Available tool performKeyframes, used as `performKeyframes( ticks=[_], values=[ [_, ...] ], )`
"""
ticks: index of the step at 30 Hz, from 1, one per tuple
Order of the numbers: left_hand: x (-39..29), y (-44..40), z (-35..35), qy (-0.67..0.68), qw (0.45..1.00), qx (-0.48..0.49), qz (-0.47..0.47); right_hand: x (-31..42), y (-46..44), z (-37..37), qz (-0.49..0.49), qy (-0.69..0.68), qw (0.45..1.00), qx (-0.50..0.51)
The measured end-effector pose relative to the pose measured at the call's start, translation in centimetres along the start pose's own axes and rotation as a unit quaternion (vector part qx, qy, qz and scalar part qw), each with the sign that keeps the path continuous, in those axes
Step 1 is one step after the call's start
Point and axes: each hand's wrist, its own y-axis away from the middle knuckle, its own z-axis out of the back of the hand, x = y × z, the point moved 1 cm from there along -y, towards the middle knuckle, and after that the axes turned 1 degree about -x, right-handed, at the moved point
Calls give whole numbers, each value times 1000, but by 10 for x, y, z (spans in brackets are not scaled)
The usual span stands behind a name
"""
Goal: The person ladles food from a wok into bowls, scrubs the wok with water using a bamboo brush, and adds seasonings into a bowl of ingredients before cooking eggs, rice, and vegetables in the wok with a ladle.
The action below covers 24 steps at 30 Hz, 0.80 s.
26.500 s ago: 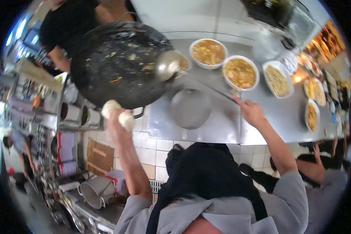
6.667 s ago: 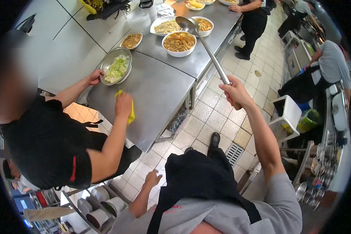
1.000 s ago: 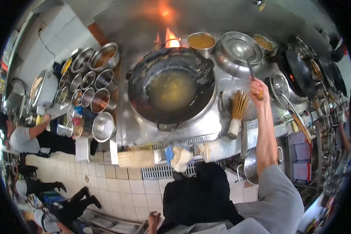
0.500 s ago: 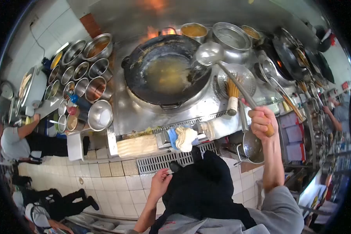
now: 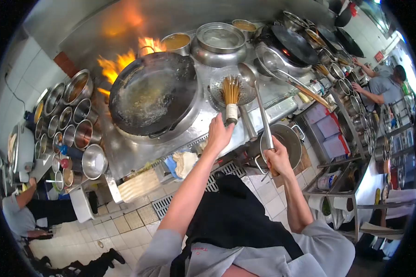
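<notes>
Left arm (image 5: 190,188) reaches forward, nearly straight; left hand (image 5: 220,133) shows its back, finger closure unclear. Right arm (image 5: 296,196) bends at elbow, right hand (image 5: 278,158) curled tight, nearer the torso.

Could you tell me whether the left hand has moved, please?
Yes: the left hand has moved forward, past the floor drain, up to the brush.

Shiny metal stove top (image 5: 127,154). Big black wok (image 5: 145,99) sits on left part. Silver pot (image 5: 218,56) and smaller pot (image 5: 182,49) of yellow-brown liquid stand at back. Flat strainer (image 5: 217,93) lies near middle, brush (image 5: 231,93) over it. White cloth (image 5: 185,163) at front edge.
</notes>
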Motion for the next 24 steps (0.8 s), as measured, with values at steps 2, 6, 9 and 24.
performKeyframes(
  ticks=[2, 6, 9, 24],
  values=[
    [-8, -30, -24, 23, 994, 50, 91, -5, -6, 8, -5, 7, 1000, 0],
    [-8, -61, -58, 80, 975, 93, 186, -13, -20, 9, -3, 0, 1000, -17],
    [7, -65, -73, 247, 936, 34, 249, -16, -27, 10, -10, 3, 1000, -25],
    [-78, 40, 24, 417, 887, -143, 135, -32, -57, 22, 185, 335, 923, -30]
  ],
)
